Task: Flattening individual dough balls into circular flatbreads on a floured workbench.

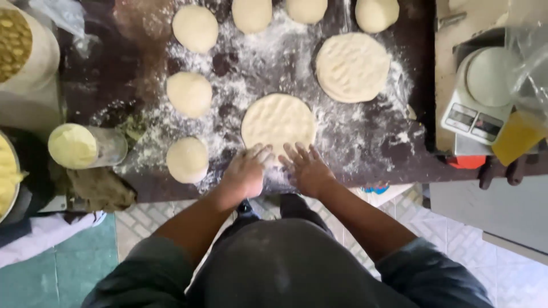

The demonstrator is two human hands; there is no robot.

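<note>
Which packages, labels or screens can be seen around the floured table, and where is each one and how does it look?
Kitchen scale: right of the table, white, round platform, two small grey display panels on its front; digits not legible.
Clear plastic bag: far right, crumpled, partly over the scale.
Yellow container: beside the scale's front corner, tilted.
Clear plastic tub: left edge, filled with pale yellow flour.
No labels or signs are legible.

The person wears a dark grey-green top with short sleeves that end above the elbows, leaving both forearms bare. A dark grey apron or garment front covers the body, marked with faint pale smudges. The left hand [244,172] and the right hand [308,169] are bare, without gloves, rings or a watch, and white flour dusts the fingers [258,153] and knuckles.
</note>
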